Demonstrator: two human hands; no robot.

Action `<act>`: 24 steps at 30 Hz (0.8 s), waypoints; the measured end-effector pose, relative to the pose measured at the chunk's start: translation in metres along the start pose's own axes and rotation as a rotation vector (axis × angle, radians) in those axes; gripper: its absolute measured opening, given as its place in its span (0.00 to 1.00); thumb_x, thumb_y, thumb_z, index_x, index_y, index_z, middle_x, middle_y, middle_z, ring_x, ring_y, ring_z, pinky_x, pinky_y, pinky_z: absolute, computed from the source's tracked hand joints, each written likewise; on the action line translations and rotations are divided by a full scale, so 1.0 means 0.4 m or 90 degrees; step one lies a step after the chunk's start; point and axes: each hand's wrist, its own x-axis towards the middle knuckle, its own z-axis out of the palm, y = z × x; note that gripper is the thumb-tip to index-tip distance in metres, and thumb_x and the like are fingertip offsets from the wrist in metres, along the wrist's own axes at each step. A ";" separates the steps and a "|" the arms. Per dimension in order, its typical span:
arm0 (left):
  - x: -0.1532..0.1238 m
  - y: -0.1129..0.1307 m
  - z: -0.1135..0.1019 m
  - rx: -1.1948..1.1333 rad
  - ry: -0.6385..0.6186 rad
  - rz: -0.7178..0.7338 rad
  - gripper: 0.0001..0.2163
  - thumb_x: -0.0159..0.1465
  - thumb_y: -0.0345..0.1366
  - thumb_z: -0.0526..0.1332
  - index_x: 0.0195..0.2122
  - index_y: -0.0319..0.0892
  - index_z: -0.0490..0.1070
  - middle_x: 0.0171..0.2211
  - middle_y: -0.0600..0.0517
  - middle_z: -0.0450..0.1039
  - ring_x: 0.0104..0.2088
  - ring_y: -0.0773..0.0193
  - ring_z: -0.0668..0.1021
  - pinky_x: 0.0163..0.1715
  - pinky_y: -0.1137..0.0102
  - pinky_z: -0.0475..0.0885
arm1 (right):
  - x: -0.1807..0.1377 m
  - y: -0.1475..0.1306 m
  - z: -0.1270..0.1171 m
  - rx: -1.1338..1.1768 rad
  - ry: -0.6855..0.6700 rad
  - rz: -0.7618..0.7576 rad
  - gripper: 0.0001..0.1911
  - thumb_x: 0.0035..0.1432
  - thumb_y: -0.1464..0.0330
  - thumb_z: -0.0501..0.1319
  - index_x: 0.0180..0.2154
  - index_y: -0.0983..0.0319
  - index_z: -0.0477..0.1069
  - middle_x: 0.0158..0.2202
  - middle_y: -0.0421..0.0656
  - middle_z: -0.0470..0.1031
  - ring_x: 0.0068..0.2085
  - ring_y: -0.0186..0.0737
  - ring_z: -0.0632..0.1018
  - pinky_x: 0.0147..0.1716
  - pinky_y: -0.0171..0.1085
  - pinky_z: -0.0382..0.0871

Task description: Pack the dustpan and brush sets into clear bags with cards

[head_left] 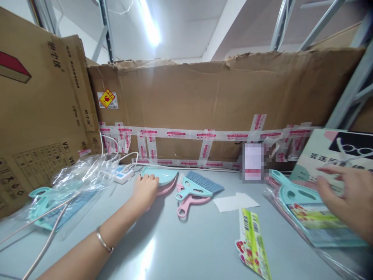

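My left hand reaches across the grey table and closes its fingers on the edge of a teal dustpan stacked on a pink one. Just right of it lie a teal brush and a pink brush, one on the other. My right hand, fingers spread, hovers over a bagged teal dustpan set at the right. A bracelet sits on my left wrist.
A taped cardboard wall closes the back. Clear bags with another teal set, a power strip and cables lie at left. A white paper, a printed card and a printed box are at right.
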 end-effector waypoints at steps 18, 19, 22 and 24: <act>-0.047 -0.113 -0.172 -0.015 0.413 0.235 0.15 0.57 0.21 0.47 0.34 0.45 0.69 0.34 0.50 0.69 0.42 0.59 0.69 0.50 0.53 0.55 | 0.019 -0.384 -0.010 0.471 -0.261 -0.023 0.16 0.54 0.60 0.53 0.45 0.55 0.63 0.48 0.44 0.65 0.49 0.46 0.66 0.46 0.45 0.61; -0.050 -0.104 -0.174 -0.073 0.412 0.280 0.15 0.58 0.22 0.48 0.35 0.46 0.69 0.34 0.50 0.69 0.42 0.60 0.69 0.50 0.53 0.57 | 0.028 -0.397 -0.019 0.471 -0.250 -0.034 0.21 0.52 0.60 0.55 0.49 0.55 0.61 0.52 0.44 0.62 0.52 0.48 0.63 0.49 0.47 0.58; -0.062 -0.065 -0.175 -0.212 0.359 0.374 0.12 0.60 0.27 0.49 0.36 0.47 0.70 0.34 0.49 0.70 0.43 0.60 0.70 0.47 0.55 0.64 | 0.055 -0.431 -0.048 0.505 -0.275 -0.055 0.35 0.46 0.61 0.62 0.55 0.52 0.53 0.58 0.42 0.54 0.57 0.50 0.57 0.54 0.50 0.51; -0.069 -0.038 -0.167 -0.274 0.331 0.410 0.12 0.61 0.28 0.50 0.36 0.47 0.71 0.34 0.49 0.71 0.44 0.59 0.71 0.44 0.57 0.67 | 0.066 -0.443 -0.062 0.560 -0.380 -0.039 0.38 0.42 0.62 0.65 0.55 0.50 0.54 0.56 0.42 0.59 0.55 0.52 0.60 0.52 0.52 0.54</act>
